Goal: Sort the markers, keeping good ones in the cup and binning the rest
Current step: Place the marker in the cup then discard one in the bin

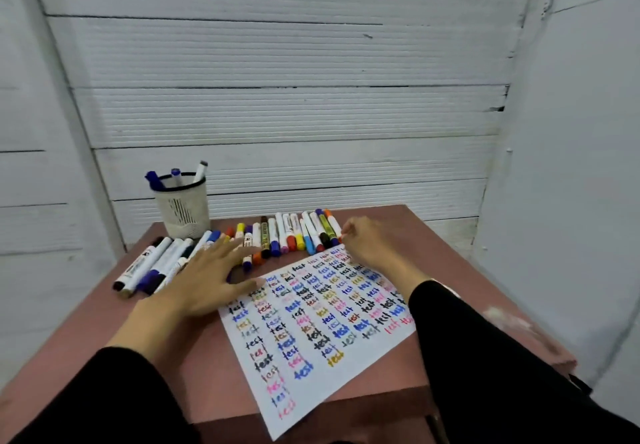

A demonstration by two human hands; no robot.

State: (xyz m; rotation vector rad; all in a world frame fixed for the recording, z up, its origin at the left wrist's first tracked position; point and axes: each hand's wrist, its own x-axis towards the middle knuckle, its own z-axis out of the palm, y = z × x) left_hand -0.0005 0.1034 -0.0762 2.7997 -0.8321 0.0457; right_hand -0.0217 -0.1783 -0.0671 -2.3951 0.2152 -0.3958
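A white mesh cup (183,209) stands at the table's back left with three markers in it. A row of several coloured markers (287,234) lies along the back edge, and a group of thicker white markers (156,263) lies to the left. My left hand (211,279) is spread flat over the table beside those, with its thumb on the corner of the test sheet (318,326). My right hand (372,246) has curled fingers that pinch the near end of the orange-capped marker (333,223) at the row's right end. No bin is in view.
The sheet, covered with coloured "test" words, lies at an angle and hangs over the front edge of the reddish-brown table (166,357). White panel walls close in behind and on both sides. Bare tabletop shows at the front left and far right.
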